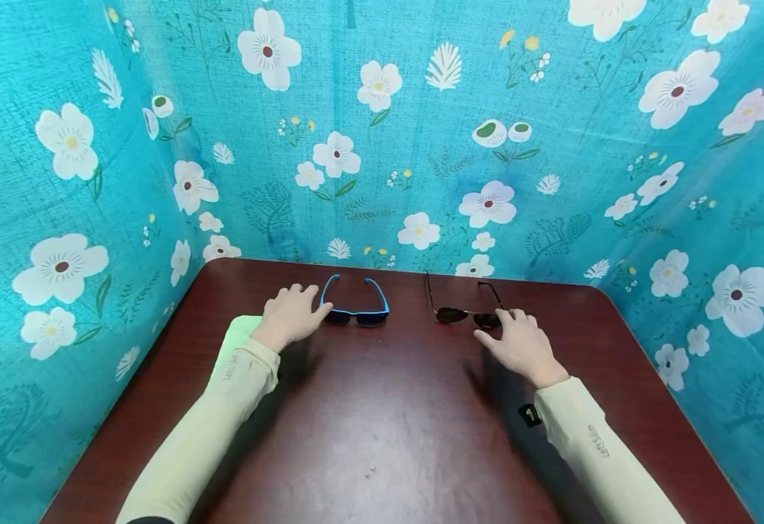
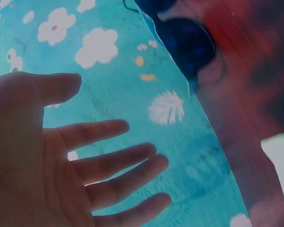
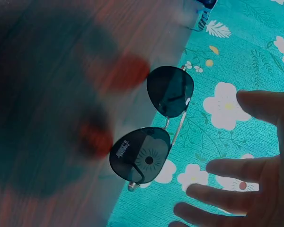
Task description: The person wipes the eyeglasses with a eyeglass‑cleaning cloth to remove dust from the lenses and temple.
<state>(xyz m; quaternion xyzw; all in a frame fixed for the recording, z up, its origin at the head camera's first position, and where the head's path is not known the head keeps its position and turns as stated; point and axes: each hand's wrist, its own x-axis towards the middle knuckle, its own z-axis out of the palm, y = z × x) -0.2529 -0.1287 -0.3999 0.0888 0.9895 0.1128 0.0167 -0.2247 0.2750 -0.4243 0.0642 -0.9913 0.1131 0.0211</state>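
Blue-framed sunglasses with dark lenses lie on the table, their temples spread toward the back. My left hand hovers just left of them, fingers extended. In the left wrist view a gap separates this hand from the dark lens. Thin-framed aviator sunglasses lie to the right, also unfolded. My right hand is over their right end and hides part of it. The right wrist view shows the right hand with spread fingers, apart from the aviators. Neither hand holds anything.
A pale green flat piece lies partly under the left forearm. The dark reddish table is shiny and has rounded back corners. Turquoise floral curtain encloses its back and both sides.
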